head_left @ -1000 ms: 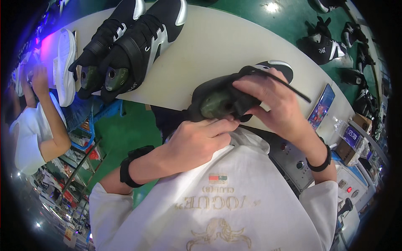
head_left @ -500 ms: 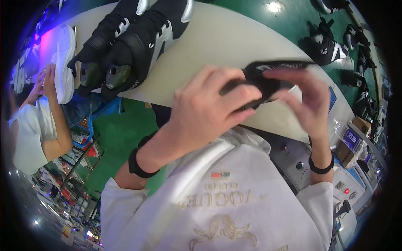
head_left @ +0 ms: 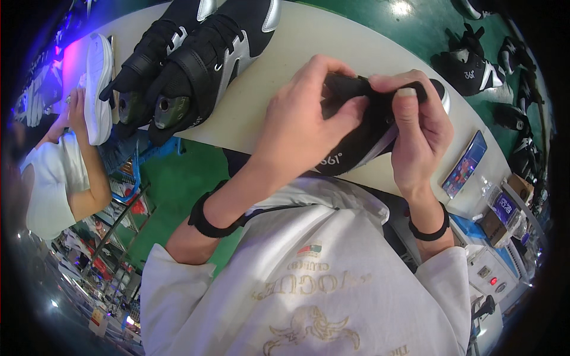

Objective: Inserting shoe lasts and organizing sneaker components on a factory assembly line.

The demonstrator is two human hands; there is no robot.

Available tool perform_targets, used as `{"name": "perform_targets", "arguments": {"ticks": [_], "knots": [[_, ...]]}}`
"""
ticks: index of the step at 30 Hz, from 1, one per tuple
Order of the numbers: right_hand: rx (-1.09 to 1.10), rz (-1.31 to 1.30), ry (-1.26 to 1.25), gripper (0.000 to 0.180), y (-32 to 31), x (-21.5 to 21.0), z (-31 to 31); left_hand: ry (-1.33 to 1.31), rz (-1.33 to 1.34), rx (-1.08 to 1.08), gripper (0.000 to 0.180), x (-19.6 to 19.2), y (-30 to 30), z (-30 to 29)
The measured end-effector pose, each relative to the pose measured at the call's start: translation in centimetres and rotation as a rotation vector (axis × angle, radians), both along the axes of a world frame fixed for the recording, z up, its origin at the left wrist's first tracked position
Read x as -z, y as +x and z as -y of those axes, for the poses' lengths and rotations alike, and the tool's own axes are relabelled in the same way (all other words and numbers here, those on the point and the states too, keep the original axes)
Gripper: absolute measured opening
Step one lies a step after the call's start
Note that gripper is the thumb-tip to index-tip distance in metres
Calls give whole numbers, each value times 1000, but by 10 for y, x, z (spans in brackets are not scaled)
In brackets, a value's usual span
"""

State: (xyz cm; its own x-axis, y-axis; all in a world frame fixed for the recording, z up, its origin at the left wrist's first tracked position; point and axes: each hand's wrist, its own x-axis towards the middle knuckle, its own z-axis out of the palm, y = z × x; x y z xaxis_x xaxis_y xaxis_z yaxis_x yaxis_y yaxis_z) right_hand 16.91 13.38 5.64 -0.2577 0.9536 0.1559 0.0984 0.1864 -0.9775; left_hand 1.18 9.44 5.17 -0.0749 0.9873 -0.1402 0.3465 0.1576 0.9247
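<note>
A person's left hand (head_left: 300,121) and right hand (head_left: 415,127) hold a black fabric sneaker with a silver side panel (head_left: 362,142) just above the near edge of the long pale curved bench (head_left: 297,47), each grip closed on the shoe's upper rim, fingertips pinching the black material there. Two matching black-and-silver high-top sneakers (head_left: 190,65) already stand side by side farther along the bench, apparently finished, while the held one looks mid-handling. A co-worker in a white shirt (head_left: 44,178) holds a white shoe (head_left: 98,86) at far left. A smartphone (head_left: 466,163) lies near the right hand.
</note>
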Motion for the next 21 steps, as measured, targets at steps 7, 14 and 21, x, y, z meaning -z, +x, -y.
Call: {"name": "perform_targets", "arguments": {"ticks": [7, 14, 21], "knots": [[-157, 95, 255, 14, 5, 3, -11, -92, 124, 40, 33, 13, -7, -10], [-372, 701, 579, 37, 23, -7, 18, -198, 495, 10, 22, 43, -6, -12], [-195, 575, 68, 75, 61, -34, 67, 106, 272, -49, 25, -24, 15, 38]]}}
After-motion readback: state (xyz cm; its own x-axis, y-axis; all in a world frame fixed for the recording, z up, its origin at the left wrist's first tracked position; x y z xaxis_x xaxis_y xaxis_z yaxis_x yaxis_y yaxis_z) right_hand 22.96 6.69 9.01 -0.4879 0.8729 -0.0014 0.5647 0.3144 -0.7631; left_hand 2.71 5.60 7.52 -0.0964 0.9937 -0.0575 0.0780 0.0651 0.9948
